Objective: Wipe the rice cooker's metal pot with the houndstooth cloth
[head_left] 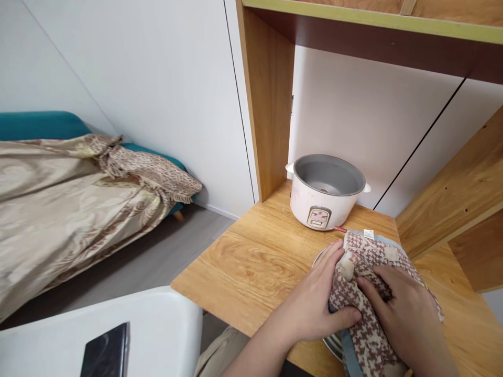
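White walls (157,78), grey floor (157,256), teal sofa (39,124).

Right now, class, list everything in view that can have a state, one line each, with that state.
Rice cooker: lid off, inside empty, upright on table.
Patterned cloth: crumpled, draped over a round metal item.
Round metal item: mostly covered, rim showing.
Left hand: grips the cloth's edge, thumb on top.
Right hand: pressed flat on the cloth.
Phone: screen dark, lying on white chair.

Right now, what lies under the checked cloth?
Only a round metal rim peeks out under the cloth; left hand and right hand press it, hiding the rest.
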`<state>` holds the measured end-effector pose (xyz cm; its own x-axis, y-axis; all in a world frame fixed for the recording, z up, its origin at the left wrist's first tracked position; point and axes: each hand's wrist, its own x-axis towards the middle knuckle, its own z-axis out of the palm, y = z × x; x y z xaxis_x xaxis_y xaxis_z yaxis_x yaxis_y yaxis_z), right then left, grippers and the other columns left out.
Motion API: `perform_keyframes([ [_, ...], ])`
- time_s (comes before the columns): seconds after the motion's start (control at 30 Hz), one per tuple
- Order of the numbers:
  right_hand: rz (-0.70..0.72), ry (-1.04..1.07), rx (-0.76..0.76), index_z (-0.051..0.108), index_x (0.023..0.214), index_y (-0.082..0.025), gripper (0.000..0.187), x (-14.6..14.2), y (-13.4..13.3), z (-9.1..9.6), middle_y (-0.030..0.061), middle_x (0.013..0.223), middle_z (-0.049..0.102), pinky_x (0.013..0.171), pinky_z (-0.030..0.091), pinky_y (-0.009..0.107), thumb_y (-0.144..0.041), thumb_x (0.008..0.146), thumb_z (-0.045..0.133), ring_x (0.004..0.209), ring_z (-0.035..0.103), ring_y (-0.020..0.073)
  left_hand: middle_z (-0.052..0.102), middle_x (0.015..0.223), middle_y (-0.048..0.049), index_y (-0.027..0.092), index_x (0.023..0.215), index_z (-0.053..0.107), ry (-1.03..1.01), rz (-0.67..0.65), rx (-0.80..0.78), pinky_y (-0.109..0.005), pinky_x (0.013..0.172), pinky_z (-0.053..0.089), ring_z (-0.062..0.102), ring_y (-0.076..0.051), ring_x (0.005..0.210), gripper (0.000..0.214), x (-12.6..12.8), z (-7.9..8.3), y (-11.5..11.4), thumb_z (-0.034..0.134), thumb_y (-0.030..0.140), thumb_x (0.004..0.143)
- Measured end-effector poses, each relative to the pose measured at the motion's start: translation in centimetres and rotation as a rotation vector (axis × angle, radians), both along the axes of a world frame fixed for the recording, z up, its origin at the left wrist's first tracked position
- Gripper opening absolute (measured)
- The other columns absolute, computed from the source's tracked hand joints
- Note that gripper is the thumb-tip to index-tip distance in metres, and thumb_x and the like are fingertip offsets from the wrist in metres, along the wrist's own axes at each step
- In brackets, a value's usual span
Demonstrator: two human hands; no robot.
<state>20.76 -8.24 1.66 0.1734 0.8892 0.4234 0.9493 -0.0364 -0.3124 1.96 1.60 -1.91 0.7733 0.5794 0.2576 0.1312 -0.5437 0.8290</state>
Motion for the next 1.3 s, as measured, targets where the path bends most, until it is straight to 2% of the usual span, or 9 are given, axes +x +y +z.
perform_keyframes([
  [0.13, 0.071, 0.034, -0.043, 0.061, 0.077, -0.025, 0.039, 0.1, 0.0, 0.3, 0.0012, 0.08, 0.065, 0.074, 0.039, 0.034, -0.054, 0.101, 0.052, 0.081, 0.059, 0.0215, 0.01, 0.174, -0.011, 0.023, 0.165, 0.014, -0.01, -0.001, -0.006, -0.053, 0.13, 0.02, 0.014, -0.034, 0.159, 0.112, 0.1, 0.0, 0.0, 0.081, 0.04, 0.078],
  [0.37, 0.086, -0.016, -0.087, 0.071, 0.096, -0.027, 0.026, 0.2, -0.1, 0.4, 0.0052, 0.103, 0.066, 0.087, 0.045, 0.04, -0.047, 0.099, 0.055, 0.096, 0.06, 0.0247, 0.008, 0.173, -0.015, 0.021, 0.165, 0.014, -0.036, -0.004, 0.022, -0.053, 0.129, 0.02, 0.014, -0.036, 0.159, 0.111, 0.1, -0.6, 0.1, 0.08, 0.048, 0.08],
  [0.53, -0.022, -0.089, -0.034, 0.068, 0.125, -0.028, 0.041, 0.1, 0.1, -0.3, 0.0087, 0.116, 0.064, 0.095, 0.047, 0.049, -0.053, 0.099, 0.049, 0.105, 0.059, 0.0288, 0.009, 0.174, -0.0124, 0.021, 0.166, 0.013, -0.013, 0.0, 0.008, -0.052, 0.13, 0.021, 0.014, -0.034, 0.159, 0.113, 0.0, -0.5, 0.0, 0.081, 0.042, 0.078],
  [0.77, -0.103, -0.146, -0.059, 0.064, 0.134, -0.024, 0.054, 0.2, 0.2, -0.8, 0.0128, 0.13, 0.061, 0.1, 0.048, 0.056, -0.059, 0.099, 0.043, 0.119, 0.056, 0.0338, 0.011, 0.174, -0.0115, 0.023, 0.165, 0.015, -0.016, 0.007, -0.01, -0.055, 0.129, 0.022, 0.015, -0.035, 0.159, 0.111, -0.1, -0.1, -0.1, 0.081, 0.043, 0.079],
  [0.9, -0.189, -0.198, -0.078, 0.061, 0.139, -0.03, 0.056, 0.7, 0.1, -1.6, 0.0093, 0.151, 0.051, 0.106, 0.042, 0.068, -0.061, 0.096, 0.045, 0.139, 0.043, 0.0419, 0.01, 0.174, -0.0113, 0.021, 0.165, 0.015, 0.004, 0.008, -0.006, -0.053, 0.13, 0.021, 0.013, -0.034, 0.16, 0.112, 0.0, 0.0, -0.1, 0.081, 0.042, 0.078],
  [1.07, -0.202, -0.115, -0.088, 0.06, 0.14, -0.025, 0.056, 1.6, 0.1, -2.1, 0.0099, 0.155, 0.048, 0.114, 0.041, 0.06, -0.058, 0.099, 0.04, 0.141, 0.045, 0.036, 0.011, 0.173, -0.013, 0.02, 0.165, 0.014, 0.027, 0.009, -0.004, -0.056, 0.129, 0.022, 0.014, -0.036, 0.159, 0.11, -0.1, -0.1, -0.1, 0.078, 0.05, 0.081],
  [1.2, -0.204, -0.056, -0.071, 0.063, 0.134, -0.025, 0.053, 1.8, 0.2, -2.0, 0.0093, 0.154, 0.051, 0.112, 0.043, 0.058, -0.054, 0.102, 0.033, 0.141, 0.047, 0.0331, 0.01, 0.173, -0.0118, 0.022, 0.165, 0.016, 0.016, 0.01, 0.01, -0.056, 0.129, 0.021, 0.014, -0.036, 0.159, 0.107, -0.1, -0.2, -0.2, 0.077, 0.05, 0.083],
  [1.3, -0.199, -0.063, -0.07, 0.062, 0.135, -0.025, 0.052, 1.7, 0.2, -2.0, 0.0095, 0.154, 0.051, 0.113, 0.042, 0.058, -0.054, 0.101, 0.035, 0.141, 0.046, 0.0334, 0.009, 0.174, -0.0122, 0.02, 0.165, 0.015, 0.013, -0.003, 0.021, -0.055, 0.13, 0.02, 0.013, -0.034, 0.16, 0.102, -0.2, -0.3, -0.2, 0.07, 0.057, 0.088],
])
